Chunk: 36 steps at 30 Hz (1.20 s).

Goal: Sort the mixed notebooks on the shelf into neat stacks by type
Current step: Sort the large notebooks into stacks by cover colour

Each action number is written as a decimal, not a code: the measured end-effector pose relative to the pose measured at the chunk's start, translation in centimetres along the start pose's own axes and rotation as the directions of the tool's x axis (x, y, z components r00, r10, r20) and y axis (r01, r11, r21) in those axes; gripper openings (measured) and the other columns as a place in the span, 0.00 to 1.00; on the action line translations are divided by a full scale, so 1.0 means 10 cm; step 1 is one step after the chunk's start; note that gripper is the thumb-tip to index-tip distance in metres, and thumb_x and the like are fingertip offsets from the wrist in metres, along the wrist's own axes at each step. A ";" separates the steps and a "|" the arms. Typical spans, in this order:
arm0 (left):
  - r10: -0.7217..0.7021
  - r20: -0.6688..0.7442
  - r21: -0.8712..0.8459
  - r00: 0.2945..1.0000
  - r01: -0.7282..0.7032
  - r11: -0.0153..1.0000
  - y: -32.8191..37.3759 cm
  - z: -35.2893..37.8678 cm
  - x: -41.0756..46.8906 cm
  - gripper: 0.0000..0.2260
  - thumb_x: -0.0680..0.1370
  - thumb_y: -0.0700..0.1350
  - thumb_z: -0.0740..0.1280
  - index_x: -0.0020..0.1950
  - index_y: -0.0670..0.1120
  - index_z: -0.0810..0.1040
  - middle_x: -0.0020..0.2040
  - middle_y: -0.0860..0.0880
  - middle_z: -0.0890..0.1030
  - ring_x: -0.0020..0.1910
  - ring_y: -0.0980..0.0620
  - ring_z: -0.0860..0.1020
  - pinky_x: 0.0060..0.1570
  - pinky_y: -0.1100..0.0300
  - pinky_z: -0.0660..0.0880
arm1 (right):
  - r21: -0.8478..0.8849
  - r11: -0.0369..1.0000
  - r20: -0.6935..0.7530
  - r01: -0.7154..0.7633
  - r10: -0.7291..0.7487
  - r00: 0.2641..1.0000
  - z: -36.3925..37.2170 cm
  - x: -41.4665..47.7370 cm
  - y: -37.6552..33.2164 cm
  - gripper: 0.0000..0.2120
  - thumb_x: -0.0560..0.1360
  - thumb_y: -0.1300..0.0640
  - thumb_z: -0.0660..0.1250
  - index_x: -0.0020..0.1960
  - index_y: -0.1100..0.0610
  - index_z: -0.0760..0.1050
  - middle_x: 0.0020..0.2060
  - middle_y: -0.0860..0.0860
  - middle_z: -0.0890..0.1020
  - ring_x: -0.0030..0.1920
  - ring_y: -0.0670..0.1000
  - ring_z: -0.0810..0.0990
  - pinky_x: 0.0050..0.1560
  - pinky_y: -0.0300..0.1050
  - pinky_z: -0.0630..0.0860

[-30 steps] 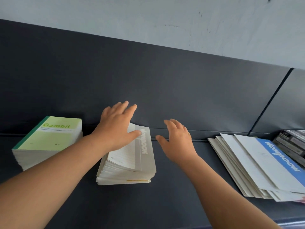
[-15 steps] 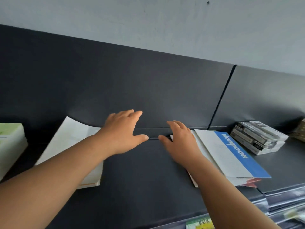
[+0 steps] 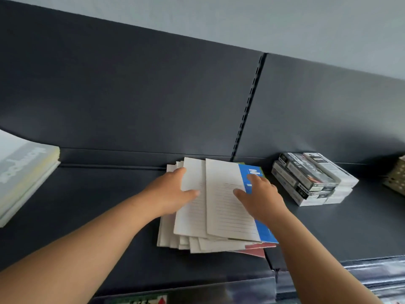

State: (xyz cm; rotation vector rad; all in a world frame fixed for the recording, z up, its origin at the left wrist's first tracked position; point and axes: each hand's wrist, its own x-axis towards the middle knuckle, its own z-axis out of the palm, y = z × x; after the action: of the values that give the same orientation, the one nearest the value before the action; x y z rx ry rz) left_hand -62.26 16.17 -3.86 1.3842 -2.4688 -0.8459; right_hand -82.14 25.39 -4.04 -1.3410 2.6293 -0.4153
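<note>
The messy pile of notebooks point(image 3: 203, 244) lies in the middle of the dark shelf point(image 3: 98, 189). The left hand point(image 3: 171, 194) pinches the side of a lined notebook point(image 3: 190, 211), thumb on top. The right hand point(image 3: 260, 198) rests flat on the top notebook point(image 3: 225, 211), fingers loose.

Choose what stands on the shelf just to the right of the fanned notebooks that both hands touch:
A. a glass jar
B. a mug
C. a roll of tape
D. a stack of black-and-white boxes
D: a stack of black-and-white boxes stands on the dark shelf, right of the fanned notebooks and apart from them.
</note>
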 end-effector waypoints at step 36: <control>-0.454 -0.049 -0.803 0.890 0.236 0.548 0.43 0.31 0.21 0.14 0.71 0.36 0.72 0.55 0.41 0.76 0.52 0.44 0.81 0.51 0.44 0.79 0.55 0.47 0.76 | 0.842 0.342 0.416 -0.417 0.081 0.906 -0.07 0.31 0.51 0.15 0.70 0.60 0.76 0.52 0.59 0.74 0.42 0.57 0.85 0.38 0.56 0.85 0.38 0.52 0.81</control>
State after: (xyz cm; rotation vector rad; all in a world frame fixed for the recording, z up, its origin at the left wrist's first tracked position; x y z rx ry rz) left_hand -67.86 17.36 -4.26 1.4802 -1.2983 -1.4830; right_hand -88.07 25.84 -5.08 -0.4946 1.6883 -1.2672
